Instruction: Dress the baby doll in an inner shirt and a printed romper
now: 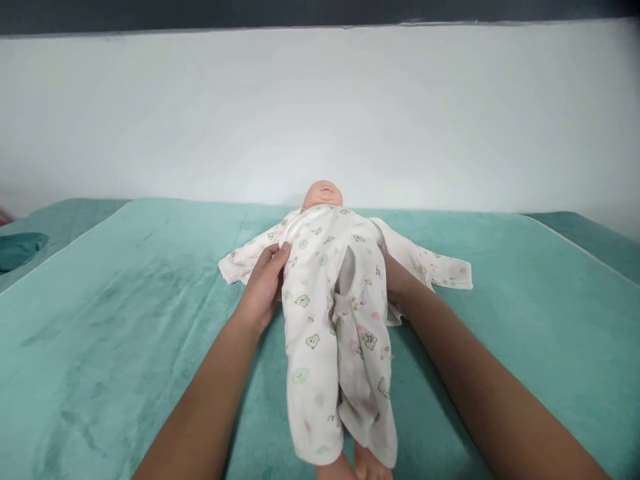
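A baby doll (324, 193) lies on its back, head toward the wall and bare feet (373, 465) toward me. It wears white, animal-print baby trousers (311, 320) with an opening at the crotch. A matching baby top (400, 241) has its sleeves spread to both sides. At the trousers' left edge, near the waist, my left hand (265, 283) is closed, with the thumb on top of the cloth. My right hand (395, 273) reaches in at the doll's right side; its fingers are hidden behind the trousers and the top.
Teal plush fabric (140, 320) covers the surface under the doll. A white wall (320, 107) stands close behind the head, with a dark band along its top. Folded teal fabric (23, 250) lies at the far left edge.
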Action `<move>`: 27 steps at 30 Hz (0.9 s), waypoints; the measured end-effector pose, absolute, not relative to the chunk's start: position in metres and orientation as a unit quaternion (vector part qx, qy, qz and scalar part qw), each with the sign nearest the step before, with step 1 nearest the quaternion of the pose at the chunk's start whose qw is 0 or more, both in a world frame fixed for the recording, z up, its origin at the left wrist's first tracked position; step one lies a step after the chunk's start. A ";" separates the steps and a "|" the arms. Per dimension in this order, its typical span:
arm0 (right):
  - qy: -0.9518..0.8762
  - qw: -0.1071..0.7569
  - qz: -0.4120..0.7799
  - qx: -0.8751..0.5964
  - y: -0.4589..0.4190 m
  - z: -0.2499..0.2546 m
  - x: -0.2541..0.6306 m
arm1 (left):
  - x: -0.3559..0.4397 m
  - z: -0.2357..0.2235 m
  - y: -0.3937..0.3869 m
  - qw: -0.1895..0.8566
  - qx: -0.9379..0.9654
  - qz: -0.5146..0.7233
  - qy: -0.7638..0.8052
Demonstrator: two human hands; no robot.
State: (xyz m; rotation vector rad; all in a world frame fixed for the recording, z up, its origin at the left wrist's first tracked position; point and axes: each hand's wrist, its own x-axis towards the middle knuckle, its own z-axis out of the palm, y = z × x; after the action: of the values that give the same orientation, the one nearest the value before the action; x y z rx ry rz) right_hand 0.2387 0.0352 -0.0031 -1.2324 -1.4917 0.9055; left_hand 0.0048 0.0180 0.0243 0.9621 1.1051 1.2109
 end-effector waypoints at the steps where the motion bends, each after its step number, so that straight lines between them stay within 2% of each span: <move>1: -0.624 0.459 0.372 -0.512 0.036 -0.002 0.241 | 0.004 0.025 0.017 0.563 0.421 0.519 0.487; 4: -0.618 0.424 0.299 -0.590 0.035 0.008 0.246 | 0.004 0.026 0.014 0.519 0.436 0.517 0.524; 7: -0.589 0.469 0.179 -0.633 0.024 0.024 0.238 | 0.006 0.026 0.011 0.468 0.470 0.507 0.551; 10: -0.618 0.524 0.097 -0.578 -0.001 0.036 0.217 | 0.003 0.021 0.002 0.429 0.491 0.515 0.556; 12: -0.661 0.532 0.074 -0.525 -0.028 0.039 0.201 | -0.002 0.015 -0.015 0.412 0.494 0.532 0.551; 16: -0.756 0.460 0.110 -0.453 -0.102 0.029 0.178 | -0.017 0.001 -0.072 0.394 0.518 0.541 0.532; 21: -0.827 0.332 0.162 -0.424 -0.184 0.016 0.173 | -0.035 -0.012 -0.151 0.402 0.623 0.474 0.475; 27: -0.800 0.250 0.035 -0.545 -0.200 0.007 0.163 | -0.022 -0.027 -0.201 0.309 0.732 0.394 0.463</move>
State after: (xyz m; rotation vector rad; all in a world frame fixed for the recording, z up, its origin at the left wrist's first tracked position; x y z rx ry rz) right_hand 0.1631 -0.2003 0.0069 -1.4832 -2.1768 0.0945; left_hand -0.0216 -0.2013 -0.0272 1.9337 1.2242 1.0406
